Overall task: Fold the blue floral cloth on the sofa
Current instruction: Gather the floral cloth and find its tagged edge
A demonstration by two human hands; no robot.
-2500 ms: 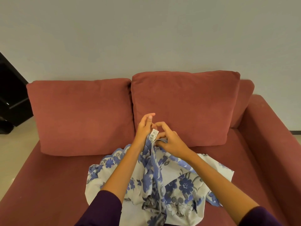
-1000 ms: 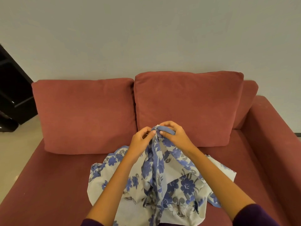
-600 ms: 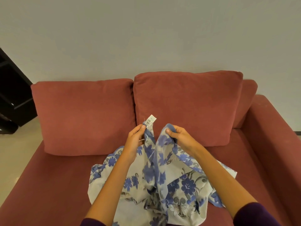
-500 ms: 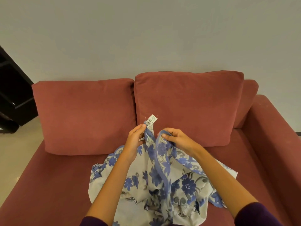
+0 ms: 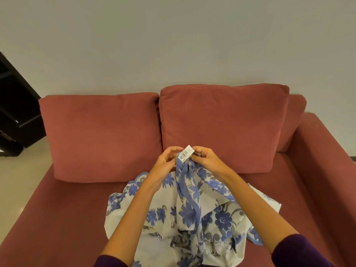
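Note:
The blue floral cloth [image 5: 188, 212], white with blue flowers and a blue border, lies rumpled on the red sofa seat [image 5: 57, 218]. Part of its border is lifted into a peak in front of the back cushions. My left hand [image 5: 166, 160] and my right hand [image 5: 207, 158] pinch that raised edge close together, fingertips nearly touching. A small white barcode tag [image 5: 185, 153] sticks up from the cloth between them. The rest of the cloth hangs down and bunches between my forearms.
Two red back cushions [image 5: 221, 124] stand behind the cloth, and the sofa's right armrest [image 5: 327, 160] rises at the right. A dark shelf unit [image 5: 13, 112] stands on the pale floor [image 5: 17, 174] beyond the sofa's left end.
My hands, apart half a second ago with an edge in each, have come together again at the raised peak. The tag now sits between them.

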